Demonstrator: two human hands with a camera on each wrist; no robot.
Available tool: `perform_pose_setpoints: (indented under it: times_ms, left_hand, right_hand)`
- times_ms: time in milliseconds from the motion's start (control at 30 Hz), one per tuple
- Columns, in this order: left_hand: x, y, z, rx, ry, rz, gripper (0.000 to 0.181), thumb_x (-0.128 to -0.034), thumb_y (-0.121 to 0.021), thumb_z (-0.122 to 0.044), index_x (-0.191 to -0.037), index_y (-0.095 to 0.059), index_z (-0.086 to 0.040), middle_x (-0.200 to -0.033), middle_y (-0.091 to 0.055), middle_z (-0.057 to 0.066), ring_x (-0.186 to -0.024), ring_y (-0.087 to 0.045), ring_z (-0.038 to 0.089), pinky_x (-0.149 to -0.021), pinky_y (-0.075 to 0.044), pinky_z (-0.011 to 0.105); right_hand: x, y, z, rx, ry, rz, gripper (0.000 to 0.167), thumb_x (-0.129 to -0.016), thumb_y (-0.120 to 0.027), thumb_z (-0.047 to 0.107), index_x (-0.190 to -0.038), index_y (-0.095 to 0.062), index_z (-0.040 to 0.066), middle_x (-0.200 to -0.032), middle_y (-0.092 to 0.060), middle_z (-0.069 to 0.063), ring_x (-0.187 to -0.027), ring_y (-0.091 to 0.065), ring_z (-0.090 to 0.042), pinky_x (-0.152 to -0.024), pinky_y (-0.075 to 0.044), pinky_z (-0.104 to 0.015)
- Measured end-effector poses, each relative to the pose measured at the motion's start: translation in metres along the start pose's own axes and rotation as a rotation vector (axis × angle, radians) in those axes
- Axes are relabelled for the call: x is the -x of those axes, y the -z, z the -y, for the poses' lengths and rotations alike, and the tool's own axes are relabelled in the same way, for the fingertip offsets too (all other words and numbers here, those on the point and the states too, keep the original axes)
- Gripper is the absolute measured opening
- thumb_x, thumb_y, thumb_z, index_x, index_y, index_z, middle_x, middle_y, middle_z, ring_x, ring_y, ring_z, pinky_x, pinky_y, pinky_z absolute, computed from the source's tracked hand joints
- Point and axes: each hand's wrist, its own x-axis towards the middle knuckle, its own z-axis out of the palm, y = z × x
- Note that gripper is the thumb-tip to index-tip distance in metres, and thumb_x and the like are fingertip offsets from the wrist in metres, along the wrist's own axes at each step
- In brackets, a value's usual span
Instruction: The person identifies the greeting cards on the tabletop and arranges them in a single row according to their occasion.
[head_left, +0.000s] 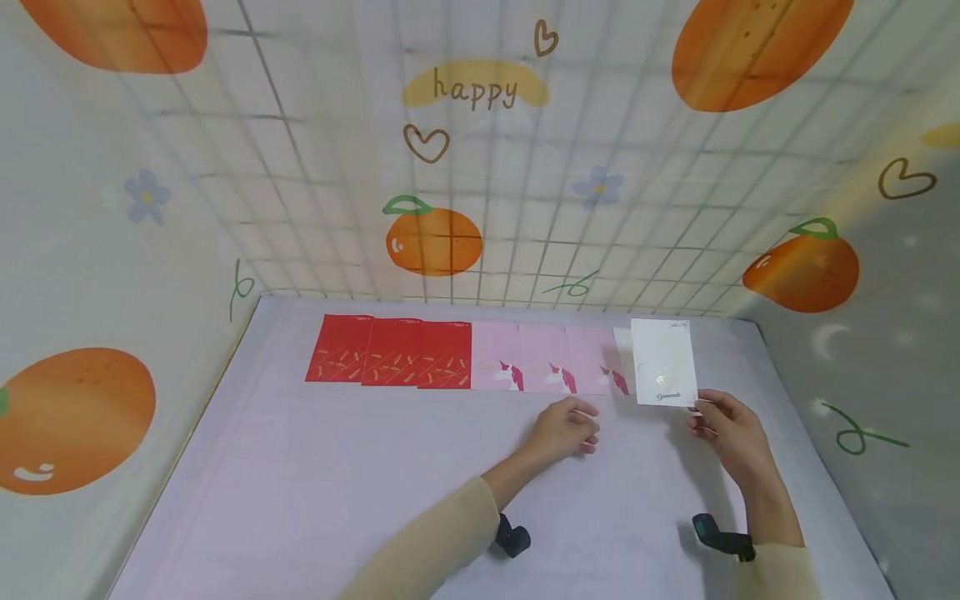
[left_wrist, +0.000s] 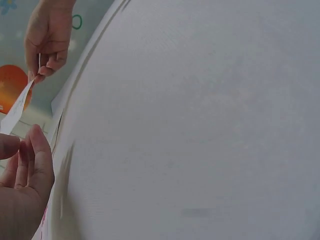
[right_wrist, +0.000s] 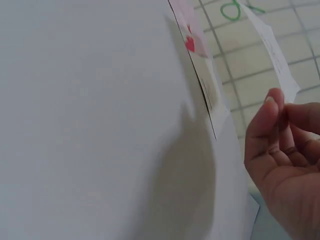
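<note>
My right hand pinches a white card by its lower right corner. Small script and a faint drawing mark its face. The right wrist view shows this card lifted off the table, thumb against fingertips. Partly behind it, another white card lies at the right end of a row. Three pink unicorn cards come before that one, overlapping, and three red cards form the left end. Just below the pink cards, my left hand holds nothing, its fingers loosely bent.
The row lies near the back edge of a white table. Behind stands a curtain printed with oranges and hearts, a grid showing through it. Similar printed sheets flank both sides. Dark wrist cameras sit on the left wrist and right wrist.
</note>
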Motion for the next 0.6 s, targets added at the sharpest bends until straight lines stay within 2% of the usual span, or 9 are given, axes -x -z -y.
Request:
perform_pose_setpoints:
  times_ms: [233,333,467,600]
  left_hand:
    - [0.005,0.004,0.0,-0.021,0.003,0.008,0.017,-0.0943,-0.07,-0.014,-0.11,-0.067,-0.009,-0.084,-0.068,-0.001,-0.068,-0.07,0.016,-0.065,-0.059,0.03]
    - [0.007,0.005,-0.001,-0.053,0.006,0.007,0.016,-0.0952,-0.07,-0.017,-0.11,-0.067,-0.011,-0.084,-0.067,-0.003,-0.068,-0.07,0.015,-0.066,-0.059,0.029]
    - [0.009,0.006,0.0,-0.069,0.007,0.013,0.015,-0.0954,-0.07,-0.018,-0.109,-0.067,-0.014,-0.084,-0.067,-0.004,-0.068,-0.07,0.014,-0.067,-0.059,0.028]
    - [0.009,0.008,0.002,-0.064,0.003,0.019,0.016,-0.0952,-0.07,-0.018,-0.11,-0.067,-0.012,-0.085,-0.067,-0.003,-0.068,-0.07,0.015,-0.066,-0.059,0.028]
  right_hand:
    - [-0.024,0.03,-0.001,-0.086,-0.06,-0.029,0.028,-0.104,-0.056,0.025,-0.127,-0.051,0.01,-0.117,-0.053,-0.014,-0.088,-0.062,-0.018,-0.075,-0.056,-0.023]
    - [-0.036,0.039,-0.002,-0.082,-0.095,-0.052,0.025,-0.104,-0.054,0.023,-0.126,-0.051,0.011,-0.114,-0.053,-0.01,-0.087,-0.062,-0.018,-0.074,-0.056,-0.025]
    - [-0.05,0.051,-0.005,-0.015,-0.14,-0.081,0.028,-0.106,-0.051,0.023,-0.129,-0.05,0.008,-0.113,-0.053,-0.008,-0.087,-0.061,-0.018,-0.074,-0.056,-0.025]
    - [-0.058,0.064,-0.009,0.005,-0.16,-0.07,0.031,-0.107,-0.047,0.023,-0.132,-0.047,0.006,-0.115,-0.051,-0.008,-0.088,-0.06,-0.016,-0.076,-0.055,-0.023]
